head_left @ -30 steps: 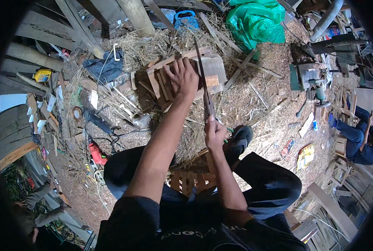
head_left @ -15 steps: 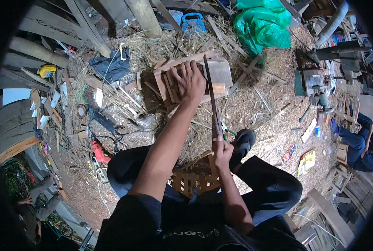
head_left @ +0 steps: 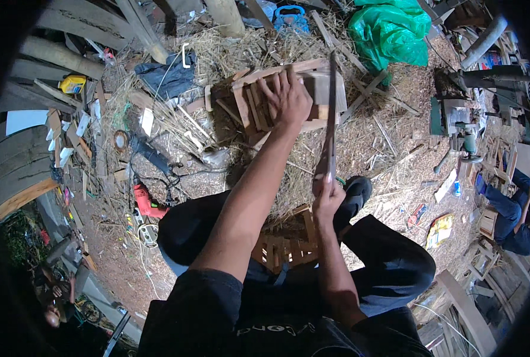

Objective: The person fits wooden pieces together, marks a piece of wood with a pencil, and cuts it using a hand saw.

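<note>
Now, from the left: a red drill [head_left: 144, 202] lies on the straw, well apart. Our left hand [head_left: 288, 98] presses flat, fingers spread, on the slatted crate [head_left: 259, 101]. Just right of it we see the saw [head_left: 330, 113], its long axis pointing away from us, the blade crossing the crate's right end. Our right hand [head_left: 327, 199] is closed around the handle, nearer to us. A green bag [head_left: 393, 33] lies beyond, leaving free room along the blade.
</note>
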A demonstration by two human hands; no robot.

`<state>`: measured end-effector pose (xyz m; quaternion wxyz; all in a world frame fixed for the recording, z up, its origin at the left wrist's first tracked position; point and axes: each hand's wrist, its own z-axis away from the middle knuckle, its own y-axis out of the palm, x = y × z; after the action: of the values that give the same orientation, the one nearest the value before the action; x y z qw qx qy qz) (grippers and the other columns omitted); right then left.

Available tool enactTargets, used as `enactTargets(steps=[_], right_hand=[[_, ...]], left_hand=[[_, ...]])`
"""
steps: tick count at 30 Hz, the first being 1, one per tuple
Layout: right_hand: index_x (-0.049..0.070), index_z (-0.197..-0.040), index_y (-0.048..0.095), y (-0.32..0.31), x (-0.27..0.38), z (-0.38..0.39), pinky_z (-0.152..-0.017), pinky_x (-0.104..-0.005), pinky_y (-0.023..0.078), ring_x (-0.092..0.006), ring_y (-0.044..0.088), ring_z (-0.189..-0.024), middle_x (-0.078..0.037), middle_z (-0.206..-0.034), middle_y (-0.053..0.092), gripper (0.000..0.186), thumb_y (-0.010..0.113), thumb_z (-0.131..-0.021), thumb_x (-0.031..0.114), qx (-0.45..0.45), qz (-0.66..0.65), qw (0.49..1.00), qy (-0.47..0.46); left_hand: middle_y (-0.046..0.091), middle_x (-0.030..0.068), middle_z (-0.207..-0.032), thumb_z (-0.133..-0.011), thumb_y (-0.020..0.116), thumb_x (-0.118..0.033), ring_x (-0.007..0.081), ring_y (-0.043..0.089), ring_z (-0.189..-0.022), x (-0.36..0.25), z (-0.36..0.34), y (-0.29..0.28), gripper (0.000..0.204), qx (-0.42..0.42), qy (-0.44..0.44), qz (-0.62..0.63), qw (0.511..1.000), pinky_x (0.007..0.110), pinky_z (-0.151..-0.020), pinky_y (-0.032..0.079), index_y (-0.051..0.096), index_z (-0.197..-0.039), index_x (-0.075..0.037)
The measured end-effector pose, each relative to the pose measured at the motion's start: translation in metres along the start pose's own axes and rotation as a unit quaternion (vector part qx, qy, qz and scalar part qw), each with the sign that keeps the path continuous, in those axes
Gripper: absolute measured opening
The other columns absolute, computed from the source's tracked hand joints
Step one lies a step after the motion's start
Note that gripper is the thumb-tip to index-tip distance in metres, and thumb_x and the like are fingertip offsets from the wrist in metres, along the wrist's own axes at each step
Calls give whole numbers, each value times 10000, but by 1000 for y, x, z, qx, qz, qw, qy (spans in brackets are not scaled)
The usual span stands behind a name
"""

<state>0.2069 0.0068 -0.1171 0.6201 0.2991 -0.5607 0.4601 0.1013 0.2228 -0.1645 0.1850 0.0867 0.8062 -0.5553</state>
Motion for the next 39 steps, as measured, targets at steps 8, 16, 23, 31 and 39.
enactTargets(steps=[8, 16, 23, 31, 39], right_hand=[[17, -698, 600, -28, 71, -79, -475, -283, 312, -62, 410, -539, 44, -566, 451, 392, 627, -929, 332, -45, 125, 991, -25], [42, -697, 610, -59, 132, -115, -475, -263, 283, -56, 378, -532, 52, -574, 452, 391, 651, -918, 362, -41, 102, 992, -55], [44, -705, 626, -36, 117, -90, -449, -271, 286, -68, 399, -511, 43, -563, 471, 430, 629, -926, 412, 25, 172, 981, -88], [-17, -726, 630, -10, 35, -25, -454, -268, 321, -59, 428, -521, 37, -556, 487, 396, 668, -910, 331, 29, 82, 996, 3], [38, -617, 534, 4, 7, -6, -446, -251, 262, -32, 343, -504, 83, -552, 398, 374, 654, -915, 231, 44, 37, 998, 28]], left_hand=[[535, 143, -1257, -888, 597, -266, 330, 464, -1211, 27, 3, -48, 404, 117, 207, 199, 951, 446, -1059, 321, 558, -1230, -53], [520, 98, -1260, -783, 699, -180, 291, 452, -1220, 29, 43, -53, 434, 174, 209, 113, 956, 471, -1045, 322, 618, -1201, -93], [550, 80, -1132, -697, 727, -137, 275, 485, -1142, 26, 31, -53, 433, 146, 236, 118, 953, 428, -976, 342, 668, -1126, -106], [579, 67, -1138, -717, 748, -208, 269, 503, -1138, 38, 13, -54, 424, 163, 213, 201, 942, 414, -982, 357, 634, -1114, -113], [533, 67, -1192, -723, 710, -174, 271, 465, -1179, 27, 22, -52, 469, 132, 187, 161, 960, 466, -1020, 312, 580, -1172, -136]])
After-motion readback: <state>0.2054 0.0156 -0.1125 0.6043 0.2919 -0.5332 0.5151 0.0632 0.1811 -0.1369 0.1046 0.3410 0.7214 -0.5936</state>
